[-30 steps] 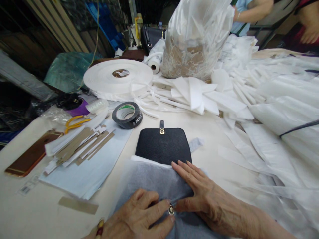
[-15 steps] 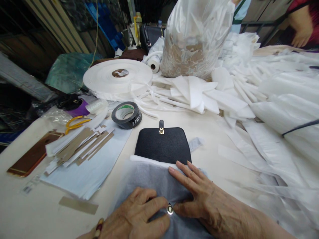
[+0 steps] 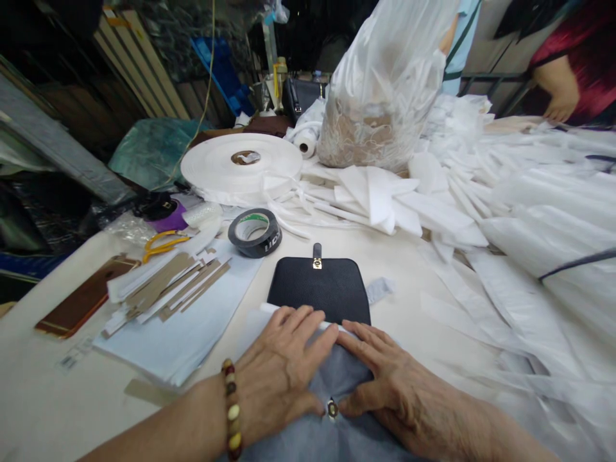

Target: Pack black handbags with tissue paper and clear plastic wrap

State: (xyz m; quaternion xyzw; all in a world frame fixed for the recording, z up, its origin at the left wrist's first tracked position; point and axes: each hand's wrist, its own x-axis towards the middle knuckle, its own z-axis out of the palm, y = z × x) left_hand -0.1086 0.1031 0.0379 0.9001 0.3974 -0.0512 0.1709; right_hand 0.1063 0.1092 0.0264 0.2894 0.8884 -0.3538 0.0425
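Note:
Thin whitish tissue paper (image 3: 353, 366) lies over the near part of a black leather bag, and a small metal clasp (image 3: 332, 409) pokes up through it. The bag's black flap (image 3: 320, 285), with a gold fitting on its strap, extends away from me. Flat on the paper, fingers stretched, my left hand (image 3: 283, 359) reaches a white padding strip (image 3: 269, 308) along the fold. My right hand (image 3: 385, 378) lies spread on the paper, fingertips at the same strip and thumb beside the clasp. A beaded bracelet (image 3: 231, 410) circles my left wrist.
Left are a black tape roll (image 3: 255, 232), cardboard strips (image 3: 178, 282), yellow-handled scissors (image 3: 163, 244) and a phone (image 3: 89, 296). Behind stand a large white reel (image 3: 212, 163) and a clear plastic sack (image 3: 380, 109). White foam pieces (image 3: 385, 192) spread rightward. A co-worker's arm (image 3: 558, 86) shows far right.
My left hand has moved forward from beside the clasp to the padding strip, its curled fingers now stretched out. My right hand stays nearly in place. The camera view has shifted slightly.

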